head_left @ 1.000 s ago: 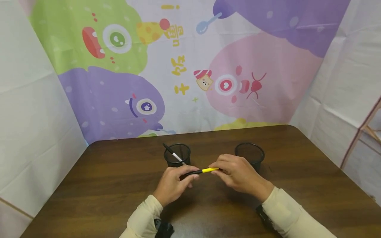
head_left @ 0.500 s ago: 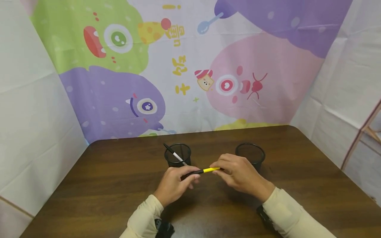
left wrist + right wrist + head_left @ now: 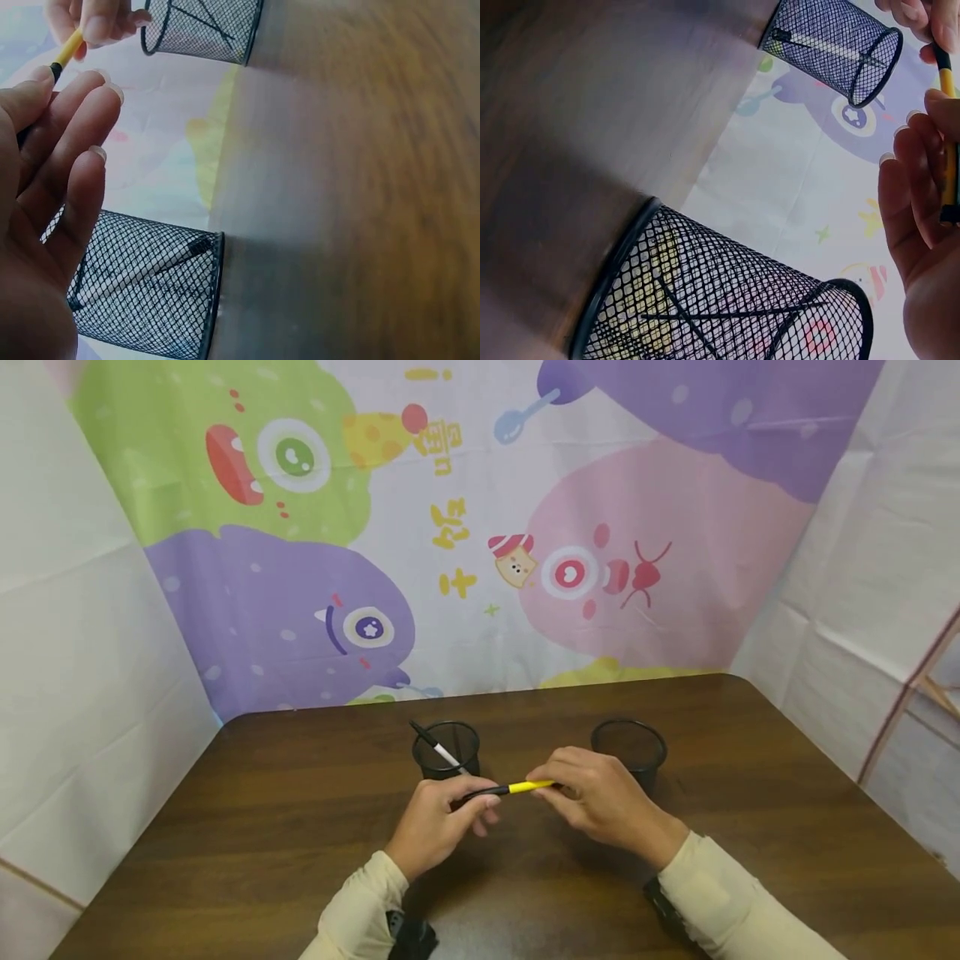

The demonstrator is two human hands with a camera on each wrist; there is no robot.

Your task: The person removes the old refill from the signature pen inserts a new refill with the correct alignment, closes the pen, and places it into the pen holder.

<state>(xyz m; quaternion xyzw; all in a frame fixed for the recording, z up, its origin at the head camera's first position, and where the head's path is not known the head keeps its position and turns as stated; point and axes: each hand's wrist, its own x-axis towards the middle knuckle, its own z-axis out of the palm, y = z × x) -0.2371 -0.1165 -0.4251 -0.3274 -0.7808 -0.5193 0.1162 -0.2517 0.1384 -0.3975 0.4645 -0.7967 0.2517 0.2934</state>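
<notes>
A yellow marker [image 3: 525,787] with a black cap is held level between both hands above the table. My left hand [image 3: 427,827] pinches the black cap end between thumb and fingers. The yellow barrel is pinched by my right hand [image 3: 600,793]; in the right wrist view its dark tail end [image 3: 950,214] shows past the thumb. Just behind the left hand stands a black mesh pen holder [image 3: 165,311] with a white marker [image 3: 447,754] leaning in it, black end up. A second mesh pen holder [image 3: 727,277] stands behind the right hand, partly covered by it in the head view.
The dark wooden table [image 3: 255,827] has a rounded far edge against a cartoon-printed cloth [image 3: 465,635]. White cloth walls [image 3: 67,568] rise on both sides. Black straps [image 3: 412,937] sit at the wrists below the cream sleeves [image 3: 360,906].
Both hands keep their pinch on the yellow marker and stay almost in place. The left hand's lower fingers have shifted slightly. Both holders stand where they were.
</notes>
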